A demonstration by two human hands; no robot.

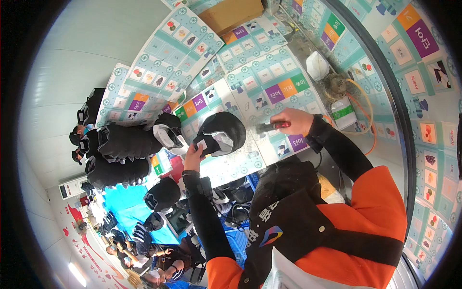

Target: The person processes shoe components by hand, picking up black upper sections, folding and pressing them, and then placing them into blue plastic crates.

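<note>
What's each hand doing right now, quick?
Left hand: closed on a black cap.
Right hand: closed on a small red-handled tool.

The left hand (193,153) grips the lower edge of a black cap (222,133) with a pale lining, holding it up with its inside showing. Just to the right of the cap, the right hand (294,121) holds a small red-handled tool (272,126), whose dark tip points toward the cap without clearly touching it. Left of the left hand lie stacks of black caps (120,154). Beyond both hands spread printed sheets (269,82) with coloured squares. Below the left hand sits a blue crate (238,236).
</note>
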